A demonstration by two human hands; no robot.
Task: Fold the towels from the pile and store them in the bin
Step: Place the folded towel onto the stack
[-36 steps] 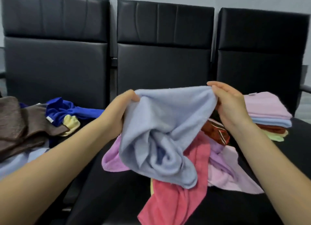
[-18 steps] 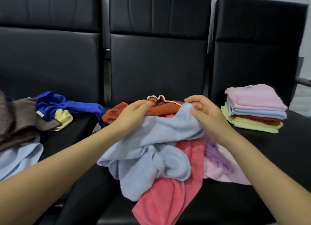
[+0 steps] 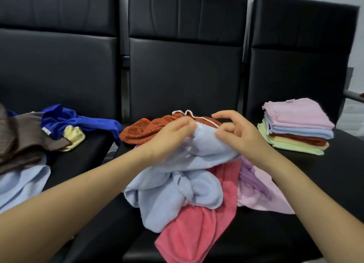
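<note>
A crumpled light blue towel (image 3: 173, 192) lies on top of the pile on the middle seat. My left hand (image 3: 173, 136) pinches its upper edge. My right hand (image 3: 234, 132) touches the same edge just beside it, thumb and forefinger on the cloth, the other fingers spread. Under it lie a coral pink towel (image 3: 199, 229), a pale pink and lilac towel (image 3: 258, 188) and a rust orange towel (image 3: 149, 130). No bin is in view.
A stack of folded towels (image 3: 297, 128) sits on the right seat. On the left seat lies a loose heap: brown cloth (image 3: 21, 136), royal blue cloth (image 3: 78, 123), yellow cloth (image 3: 73, 136), pale blue cloth (image 3: 21, 186). Black chair backs (image 3: 185, 65) rise behind.
The blue towel was held up and spread between both hands; it has come down onto the pile, and the hands have drawn close together along its top edge.
</note>
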